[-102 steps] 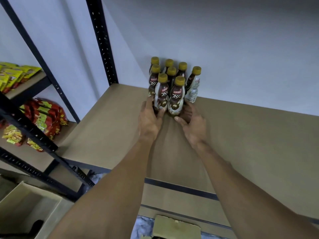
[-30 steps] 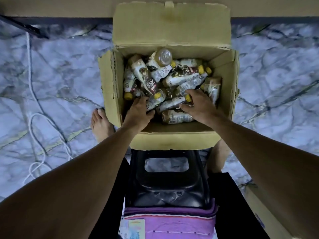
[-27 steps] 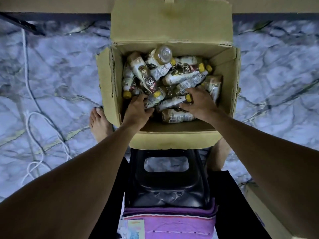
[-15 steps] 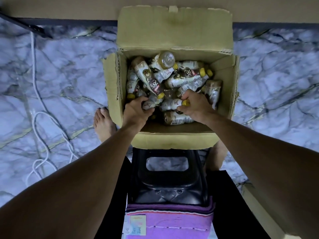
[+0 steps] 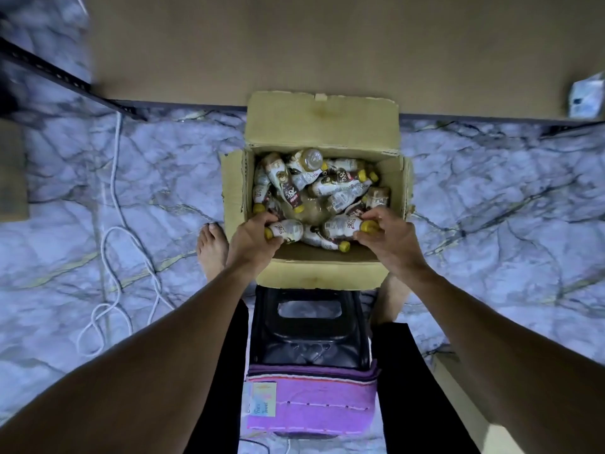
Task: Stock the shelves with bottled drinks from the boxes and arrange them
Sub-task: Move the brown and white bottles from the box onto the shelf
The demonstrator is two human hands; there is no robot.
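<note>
Since half a second ago both hands have drawn apart and back toward the near wall of the cardboard box (image 5: 319, 270), each now with a bottle of its own. The left hand (image 5: 250, 240) has its fingers curled round the neck of the left-hand bottle (image 5: 288, 230). That bottle lies on its side with its yellow cap in against the palm and its body sticking out to the right. The right hand (image 5: 391, 239) pinches the right-hand bottle (image 5: 342, 227) at its cap between thumb and fingers, and this bottle also lies sideways, with its body pointing left. The two bottles sit just above the loose bottles (image 5: 314, 181) heaped in the box, near its front edge. The box stands on the marble floor (image 5: 491, 208) below the shelf board (image 5: 327, 44), with a black stool (image 5: 307, 332) just behind it
</note>
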